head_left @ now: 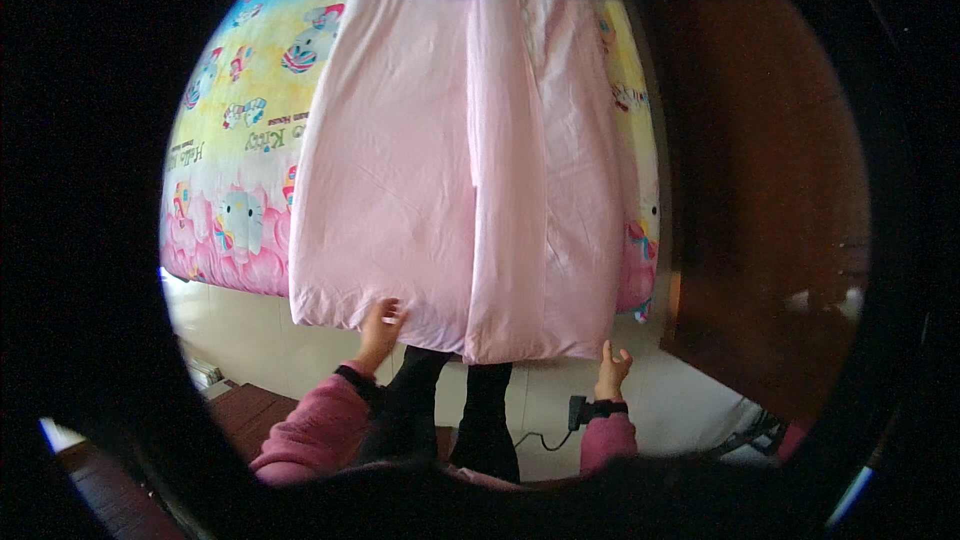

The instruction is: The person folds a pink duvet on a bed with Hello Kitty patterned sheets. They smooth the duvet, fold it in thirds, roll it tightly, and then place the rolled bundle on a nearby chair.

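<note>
A pink quilt or cover lies folded lengthwise on a bed, a long raised fold running along its right half. Its near edge hangs slightly over the bed's front and is wrinkled at the left. My left hand is at this near edge, left of the middle, touching or just above the cloth; its fingers are bent with a gap between them. Beside the cover's near right corner is my right hand, thumb and fingers apart, with nothing visible in it. Dark bands circle both wrists.
Under the cover, a bedsheet with yellow and pink cartoon print shows on both sides. A dark brown wooden surface stands along the right. My black-clad legs are close to the bed. A dark cable runs near my right wrist.
</note>
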Action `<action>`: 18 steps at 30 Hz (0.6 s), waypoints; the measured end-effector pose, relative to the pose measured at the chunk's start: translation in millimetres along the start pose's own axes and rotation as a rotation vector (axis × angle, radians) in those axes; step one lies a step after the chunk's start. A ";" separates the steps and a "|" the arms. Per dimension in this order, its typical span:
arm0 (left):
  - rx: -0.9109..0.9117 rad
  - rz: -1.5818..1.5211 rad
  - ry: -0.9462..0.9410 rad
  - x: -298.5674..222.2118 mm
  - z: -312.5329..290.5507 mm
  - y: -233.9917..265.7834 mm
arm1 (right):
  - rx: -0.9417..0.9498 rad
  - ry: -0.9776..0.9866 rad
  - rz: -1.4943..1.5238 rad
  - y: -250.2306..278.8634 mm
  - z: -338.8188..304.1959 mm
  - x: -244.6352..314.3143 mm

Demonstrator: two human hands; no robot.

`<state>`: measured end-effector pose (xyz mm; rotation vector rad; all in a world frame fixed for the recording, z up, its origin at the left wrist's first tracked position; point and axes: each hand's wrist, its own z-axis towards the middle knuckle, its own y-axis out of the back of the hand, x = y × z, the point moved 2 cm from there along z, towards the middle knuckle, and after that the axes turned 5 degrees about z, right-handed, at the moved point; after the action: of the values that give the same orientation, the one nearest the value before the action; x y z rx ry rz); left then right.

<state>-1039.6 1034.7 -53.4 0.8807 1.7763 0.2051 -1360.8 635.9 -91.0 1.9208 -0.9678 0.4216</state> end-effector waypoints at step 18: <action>0.089 -0.129 0.267 195.1 151.5 193.8 | 0.172 0.864 -0.683 -204.7 -218.1 112.0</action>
<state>-843.6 1257.4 -156.1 0.8278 2.0971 0.1668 -1112.5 825.5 -25.1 1.7963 0.2865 0.8280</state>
